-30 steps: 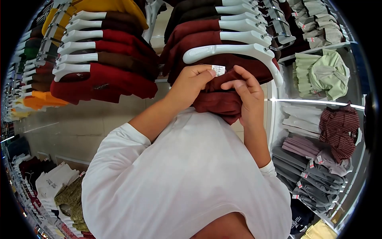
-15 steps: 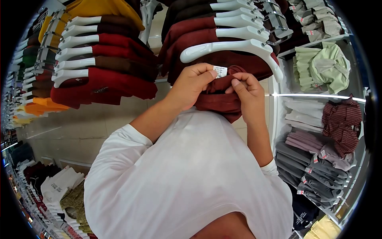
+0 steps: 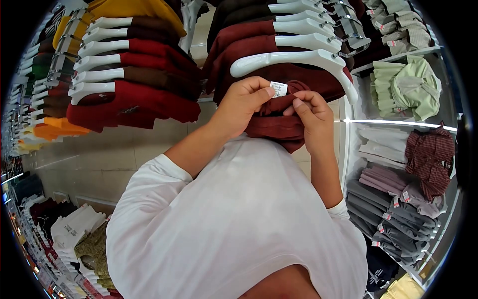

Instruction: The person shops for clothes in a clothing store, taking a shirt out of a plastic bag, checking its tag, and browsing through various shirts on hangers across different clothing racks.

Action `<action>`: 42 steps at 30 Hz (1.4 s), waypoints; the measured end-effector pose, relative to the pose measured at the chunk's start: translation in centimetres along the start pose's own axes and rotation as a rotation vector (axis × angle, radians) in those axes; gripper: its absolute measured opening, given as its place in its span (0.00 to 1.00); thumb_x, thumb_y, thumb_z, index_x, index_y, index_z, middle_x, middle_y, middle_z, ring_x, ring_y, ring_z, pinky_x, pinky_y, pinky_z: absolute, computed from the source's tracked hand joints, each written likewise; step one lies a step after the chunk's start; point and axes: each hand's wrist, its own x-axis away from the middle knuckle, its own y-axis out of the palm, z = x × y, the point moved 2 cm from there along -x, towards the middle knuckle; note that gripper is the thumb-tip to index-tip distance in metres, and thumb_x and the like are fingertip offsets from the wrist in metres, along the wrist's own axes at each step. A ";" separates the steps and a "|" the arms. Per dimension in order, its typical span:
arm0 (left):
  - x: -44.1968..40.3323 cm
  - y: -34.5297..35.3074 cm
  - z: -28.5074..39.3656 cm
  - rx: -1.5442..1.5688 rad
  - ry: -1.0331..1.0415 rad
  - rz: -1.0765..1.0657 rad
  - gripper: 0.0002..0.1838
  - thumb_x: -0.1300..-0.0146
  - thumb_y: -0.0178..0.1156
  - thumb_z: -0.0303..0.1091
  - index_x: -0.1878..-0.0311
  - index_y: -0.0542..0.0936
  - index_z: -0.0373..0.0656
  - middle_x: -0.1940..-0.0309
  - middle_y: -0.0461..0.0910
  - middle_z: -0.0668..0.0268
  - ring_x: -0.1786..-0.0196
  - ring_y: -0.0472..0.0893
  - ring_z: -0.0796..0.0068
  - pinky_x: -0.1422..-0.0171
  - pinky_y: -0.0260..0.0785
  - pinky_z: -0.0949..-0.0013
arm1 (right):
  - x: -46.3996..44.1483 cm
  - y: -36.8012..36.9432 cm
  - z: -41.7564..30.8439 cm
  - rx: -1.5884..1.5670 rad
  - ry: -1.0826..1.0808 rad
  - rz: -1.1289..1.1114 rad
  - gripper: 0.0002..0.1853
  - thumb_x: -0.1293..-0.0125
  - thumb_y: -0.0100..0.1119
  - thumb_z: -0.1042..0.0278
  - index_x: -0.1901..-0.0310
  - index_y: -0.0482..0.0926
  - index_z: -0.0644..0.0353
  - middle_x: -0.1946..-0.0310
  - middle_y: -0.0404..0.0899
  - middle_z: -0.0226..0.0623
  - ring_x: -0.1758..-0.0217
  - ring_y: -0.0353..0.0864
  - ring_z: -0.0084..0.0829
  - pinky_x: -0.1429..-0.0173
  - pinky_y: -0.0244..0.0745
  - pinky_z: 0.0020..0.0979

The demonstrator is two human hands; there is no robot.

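R hand (image 3: 317, 117) has closed since a sec ago, pinching maroon garment (image 3: 276, 129); L hand (image 3: 242, 107) pinches label (image 3: 280, 88) at thumb tip, prob. garment too; keep it taut.

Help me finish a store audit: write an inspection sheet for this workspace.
Surface: pale tiled floor
Job's things: dark red garment, bunched; white label, print too small to read
Clutter: white hanger close above the garment
Grippers: bare hands; left hand pinches the label's edge, right hand pinches the garment
Cables: nothing seen
Surroundings: hanging red garments at left; folded grey clothes and shelves at right
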 end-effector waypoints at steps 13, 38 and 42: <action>0.8 1.5 0.1 -0.224 0.188 -0.070 0.09 0.26 0.55 0.25 0.50 0.82 0.33 0.54 0.81 0.67 0.59 0.74 0.83 0.53 0.70 0.74 | 0.2 0.6 -0.4 0.119 0.000 0.081 0.09 0.33 0.67 0.71 0.57 0.77 0.64 0.67 0.82 0.30 0.65 0.78 0.16 0.60 0.72 0.19; 0.5 2.0 -1.8 0.059 -0.047 -0.010 0.04 0.27 0.57 0.27 0.54 0.80 0.41 0.61 0.81 0.72 0.67 0.70 0.88 0.63 0.64 0.80 | 1.6 0.0 0.0 0.056 -0.133 0.058 0.12 0.35 0.52 0.84 0.51 0.75 0.64 0.64 0.78 0.29 0.64 0.77 0.17 0.58 0.72 0.20; 0.4 1.9 -2.0 0.070 -0.061 -0.031 0.03 0.26 0.57 0.28 0.54 0.80 0.42 0.60 0.82 0.72 0.66 0.71 0.88 0.62 0.65 0.80 | 1.7 -0.1 -0.3 0.069 -0.145 0.065 0.13 0.36 0.52 0.85 0.51 0.76 0.64 0.65 0.77 0.28 0.65 0.75 0.16 0.59 0.71 0.19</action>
